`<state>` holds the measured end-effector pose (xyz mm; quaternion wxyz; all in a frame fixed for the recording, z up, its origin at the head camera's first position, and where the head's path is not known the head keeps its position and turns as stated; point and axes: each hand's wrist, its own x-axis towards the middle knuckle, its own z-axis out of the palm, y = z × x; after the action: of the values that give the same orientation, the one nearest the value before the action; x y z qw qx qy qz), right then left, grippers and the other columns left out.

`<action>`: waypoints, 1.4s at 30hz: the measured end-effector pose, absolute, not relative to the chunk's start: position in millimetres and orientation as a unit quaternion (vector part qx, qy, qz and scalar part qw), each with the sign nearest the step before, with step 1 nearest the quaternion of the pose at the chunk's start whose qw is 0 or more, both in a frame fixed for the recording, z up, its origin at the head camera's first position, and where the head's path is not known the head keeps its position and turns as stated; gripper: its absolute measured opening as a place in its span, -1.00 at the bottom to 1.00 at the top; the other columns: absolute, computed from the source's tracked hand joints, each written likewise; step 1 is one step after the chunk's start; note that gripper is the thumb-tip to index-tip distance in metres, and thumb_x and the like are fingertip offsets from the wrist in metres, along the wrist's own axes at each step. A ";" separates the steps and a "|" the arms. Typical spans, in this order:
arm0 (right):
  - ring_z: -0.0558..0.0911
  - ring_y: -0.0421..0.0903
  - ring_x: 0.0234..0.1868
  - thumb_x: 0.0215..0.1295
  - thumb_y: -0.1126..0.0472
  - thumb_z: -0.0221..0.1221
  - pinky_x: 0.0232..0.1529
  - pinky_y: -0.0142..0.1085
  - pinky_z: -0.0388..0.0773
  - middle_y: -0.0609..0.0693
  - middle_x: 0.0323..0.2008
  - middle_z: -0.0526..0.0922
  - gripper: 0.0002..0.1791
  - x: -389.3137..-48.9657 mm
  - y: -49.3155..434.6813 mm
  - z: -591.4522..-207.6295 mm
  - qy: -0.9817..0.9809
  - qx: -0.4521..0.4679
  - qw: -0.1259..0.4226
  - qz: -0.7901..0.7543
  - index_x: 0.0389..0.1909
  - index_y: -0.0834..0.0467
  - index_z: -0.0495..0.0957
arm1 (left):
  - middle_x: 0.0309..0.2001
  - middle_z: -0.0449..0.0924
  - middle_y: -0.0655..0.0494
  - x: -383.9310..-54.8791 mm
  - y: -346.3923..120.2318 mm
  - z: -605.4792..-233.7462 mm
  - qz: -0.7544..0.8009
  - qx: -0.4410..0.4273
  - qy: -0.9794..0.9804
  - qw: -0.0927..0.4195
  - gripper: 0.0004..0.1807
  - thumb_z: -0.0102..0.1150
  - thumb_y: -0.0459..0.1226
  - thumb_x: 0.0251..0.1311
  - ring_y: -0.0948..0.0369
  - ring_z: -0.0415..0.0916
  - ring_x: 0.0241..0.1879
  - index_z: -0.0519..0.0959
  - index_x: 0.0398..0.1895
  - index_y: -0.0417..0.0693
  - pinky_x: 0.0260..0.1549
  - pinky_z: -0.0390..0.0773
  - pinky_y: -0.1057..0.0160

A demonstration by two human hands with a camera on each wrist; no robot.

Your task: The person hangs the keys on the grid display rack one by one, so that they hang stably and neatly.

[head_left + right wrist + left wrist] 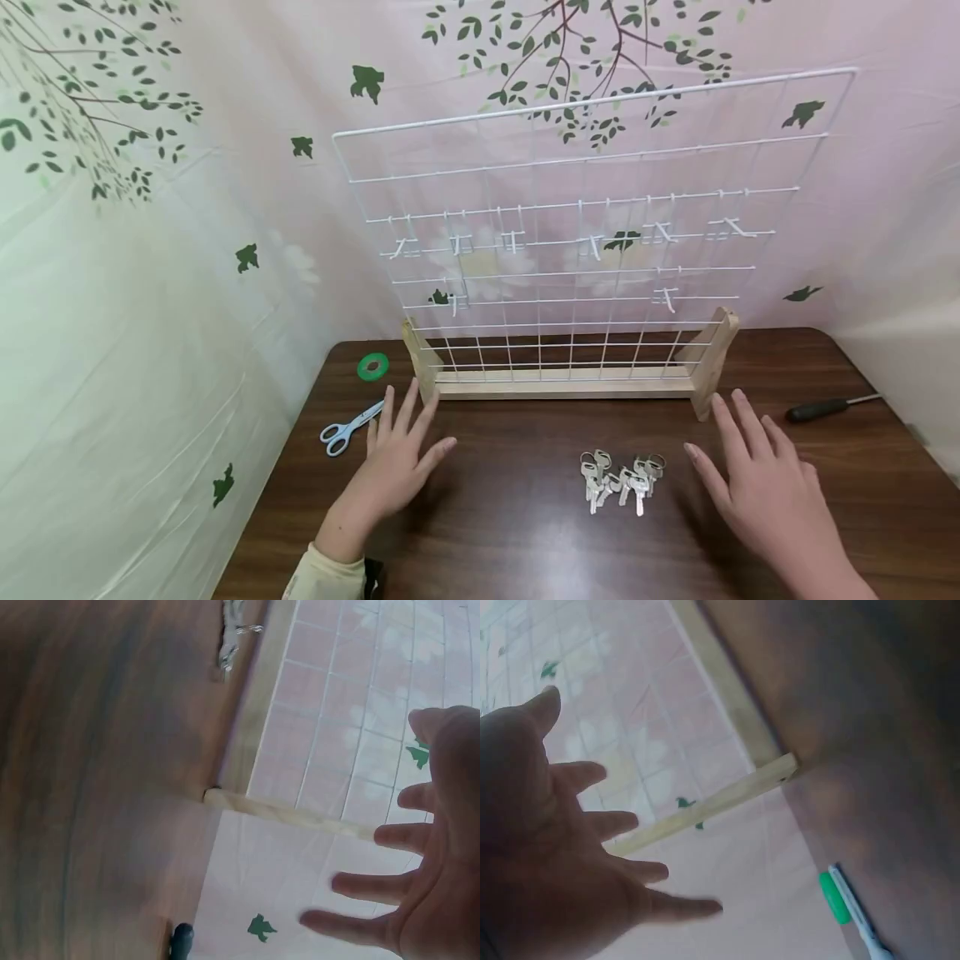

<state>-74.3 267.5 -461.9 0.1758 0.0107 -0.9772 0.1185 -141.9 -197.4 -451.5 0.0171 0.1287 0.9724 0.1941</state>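
Observation:
My left hand (393, 467) hovers over the left part of the table with its fingers spread, holding nothing. Just beyond its fingertips lie light-blue scissors (340, 435). On the other side, my right hand (776, 483) is likewise spread and holds nothing. Between the hands lies a cluster of silver keys on rings (637, 482). Behind them stands a white wire grid rack (555, 325) on a wooden base (562, 388), with several white hooks (513, 242) hung across its rows. Both wrist views show straight, parted fingers in front of the rack.
A green tape roll (372, 367) lies at the table's back left. Toward the right edge is a black-handled screwdriver (817, 410). The brown wooden table (525, 533) ends near a leaf-patterned curtain (247, 167) at the back and left.

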 end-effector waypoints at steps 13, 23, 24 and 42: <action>0.72 0.46 -0.01 0.36 0.19 0.39 -0.06 0.39 0.62 0.50 0.04 0.69 -0.37 -100.0 250.9 -468.5 -0.977 0.033 0.052 0.204 0.28 0.50 0.45 | 0.77 -0.10 -0.16 -221.0 -207.1 -415.4 0.371 0.072 0.920 -0.104 -0.18 -0.13 0.00 0.72 -0.15 -0.07 0.74 -0.23 0.79 -0.02 0.65 0.14 -0.26; 0.64 0.03 -0.42 0.39 0.00 0.36 -0.38 0.07 0.56 0.01 -0.48 0.62 -0.65 -108.7 244.0 -485.8 -0.978 -0.013 -0.031 0.206 -0.32 0.20 0.51 | 0.75 0.01 0.01 -247.0 -202.9 -425.0 0.490 0.035 0.868 -0.075 -0.27 -0.15 0.15 0.68 -0.14 0.05 0.71 -0.04 0.78 0.30 0.62 0.22 -0.27; 0.65 0.07 -0.42 0.39 -0.01 0.35 -0.39 0.08 0.56 0.03 -0.48 0.62 -0.63 -109.2 243.7 -486.5 -0.978 -0.018 -0.036 0.204 -0.33 0.20 0.50 | 0.75 0.03 0.01 -247.7 -202.1 -425.9 0.492 0.030 0.867 -0.080 -0.28 -0.15 0.15 0.68 -0.13 0.05 0.71 0.00 0.77 0.30 0.62 0.21 -0.27; 0.58 -0.12 -0.59 0.45 0.00 0.32 -0.52 -0.22 0.50 -0.04 -0.59 0.57 -0.68 -127.6 249.1 -497.3 -0.944 -0.024 -0.123 0.305 -0.33 0.14 0.51 | 0.62 0.35 -0.04 -249.4 -204.5 -430.2 0.522 0.017 0.842 -0.134 -0.40 -0.03 0.09 0.67 -0.12 0.31 0.60 0.33 0.66 0.21 0.53 0.40 -0.22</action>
<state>-127.6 249.1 -497.3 -0.1230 -0.0240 -0.9442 0.3046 -249.4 -204.5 -430.2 -0.1343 0.0172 0.8422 0.5219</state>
